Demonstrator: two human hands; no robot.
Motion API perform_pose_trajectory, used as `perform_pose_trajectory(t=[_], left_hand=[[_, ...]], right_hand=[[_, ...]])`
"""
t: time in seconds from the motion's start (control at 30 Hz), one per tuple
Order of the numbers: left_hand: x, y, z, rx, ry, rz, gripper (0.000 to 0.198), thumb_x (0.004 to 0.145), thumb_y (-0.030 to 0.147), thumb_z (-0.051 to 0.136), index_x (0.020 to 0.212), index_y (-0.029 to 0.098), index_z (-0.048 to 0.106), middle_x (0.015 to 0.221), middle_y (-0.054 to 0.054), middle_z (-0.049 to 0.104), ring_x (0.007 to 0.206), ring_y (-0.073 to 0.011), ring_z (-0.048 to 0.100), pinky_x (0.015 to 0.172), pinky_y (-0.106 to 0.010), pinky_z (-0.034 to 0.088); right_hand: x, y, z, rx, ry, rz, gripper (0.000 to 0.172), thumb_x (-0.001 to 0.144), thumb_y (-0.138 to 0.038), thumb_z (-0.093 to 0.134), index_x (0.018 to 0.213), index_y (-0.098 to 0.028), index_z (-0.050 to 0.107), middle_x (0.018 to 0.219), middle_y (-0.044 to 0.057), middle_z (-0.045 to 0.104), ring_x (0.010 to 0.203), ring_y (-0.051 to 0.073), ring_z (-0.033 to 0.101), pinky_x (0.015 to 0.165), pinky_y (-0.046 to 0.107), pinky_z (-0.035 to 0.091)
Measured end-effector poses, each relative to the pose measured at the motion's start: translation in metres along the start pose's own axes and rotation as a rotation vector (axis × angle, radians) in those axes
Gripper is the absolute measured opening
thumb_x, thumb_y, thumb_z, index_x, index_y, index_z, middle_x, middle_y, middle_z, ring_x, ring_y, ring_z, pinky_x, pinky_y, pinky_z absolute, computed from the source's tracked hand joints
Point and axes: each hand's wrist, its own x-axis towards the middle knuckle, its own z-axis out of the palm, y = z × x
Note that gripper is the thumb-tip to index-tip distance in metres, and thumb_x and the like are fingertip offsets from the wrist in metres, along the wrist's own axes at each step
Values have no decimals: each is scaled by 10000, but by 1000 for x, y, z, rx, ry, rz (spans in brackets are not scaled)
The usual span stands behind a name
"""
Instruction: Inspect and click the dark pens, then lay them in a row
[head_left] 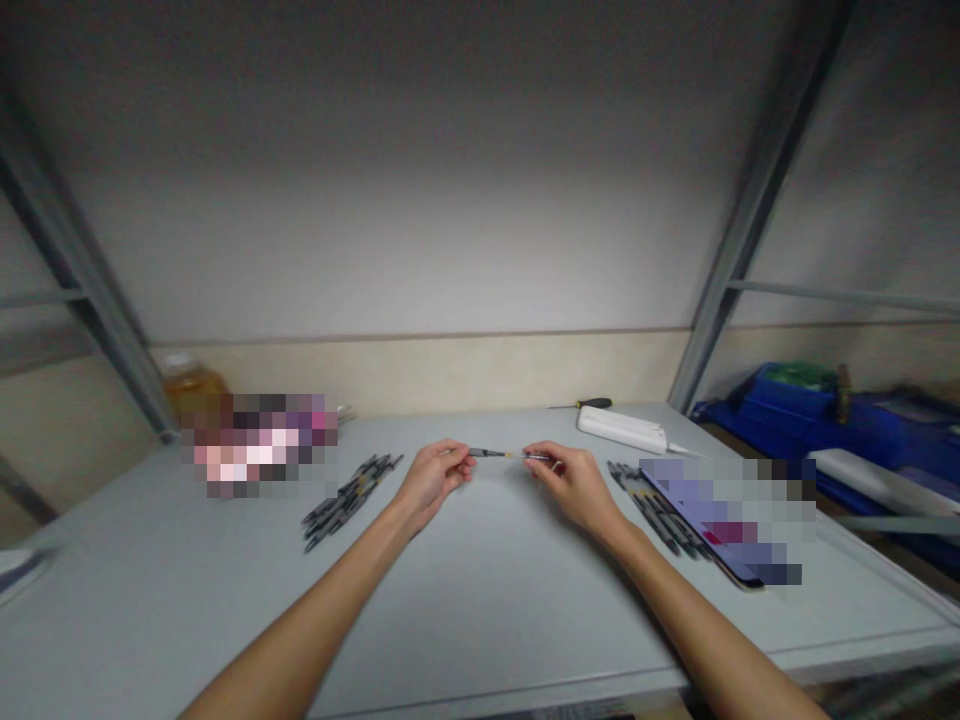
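Over the middle of the table, my left hand (pixel 437 478) pinches the dark end of a slim pen (pixel 489 454). The fingers of my right hand (pixel 574 482) are closed on its other end, which looks lighter and is partly covered by the fingertips. The pen lies level between both hands, with a yellowish part showing near the right fingers. To the left of my left hand is a pile of several dark pens (pixel 349 500). Another group of pens (pixel 656 515) lies to the right of my right forearm.
A white power strip (pixel 622 428) with a cord and a screwdriver (pixel 592 403) lie at the back right. Beside the right pens is a flat, partly blurred device (pixel 705 520). A bottle (pixel 191 385) and a blurred pinkish item (pixel 262 450) stand back left. Metal posts (pixel 724 290) flank the table.
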Motion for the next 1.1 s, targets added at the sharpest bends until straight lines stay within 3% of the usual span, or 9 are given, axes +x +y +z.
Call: perform_pose_trajectory(t=[0.13,0.3,0.53,0.77,0.97,1.1], left_hand=[[-3,0,1,105,-9,39,266,574,284,746,683,112,575,582,-33,632,507,-76,544,562,-210,436],[-3,-1,1,262,-29,196,288,589,324,734,723,126,574,600,-37,650,523,-96,565,568,-225,434],[-7,3,3,445,-46,393,152,672,270,656,726,146,589,594,-9,613,605,-128,596,600,-229,433],[-14,7,12,482,-16,393,115,660,238,644,709,145,597,615,-12,610,617,-137,599,612,-237,438],[-7,-1,2,552,-203,258,219,704,353,624,736,145,566,623,-29,626,530,-105,527,560,-221,396],[-11,-2,5,726,-347,191,321,762,435,534,649,140,591,538,-7,567,464,-95,447,502,-210,330]], right_hand=[[-1,-2,0,3,-26,17,247,787,-361,508,798,-154,643,529,12,577,493,132,495,530,244,374],[1,-2,0,67,-64,100,358,795,-442,472,594,-159,559,441,-26,459,427,95,388,454,221,296],[2,2,-1,492,-258,347,342,746,-478,521,644,-152,539,389,-81,352,345,58,263,374,205,193],[4,12,-6,763,-385,570,312,670,-429,617,646,-125,548,404,-110,276,355,29,182,361,185,130],[4,9,-1,552,-224,461,328,699,-460,580,632,-140,549,390,-83,366,343,45,270,363,197,192],[4,4,2,423,-240,351,331,701,-466,578,609,-149,556,375,-76,382,342,55,287,364,205,191]])
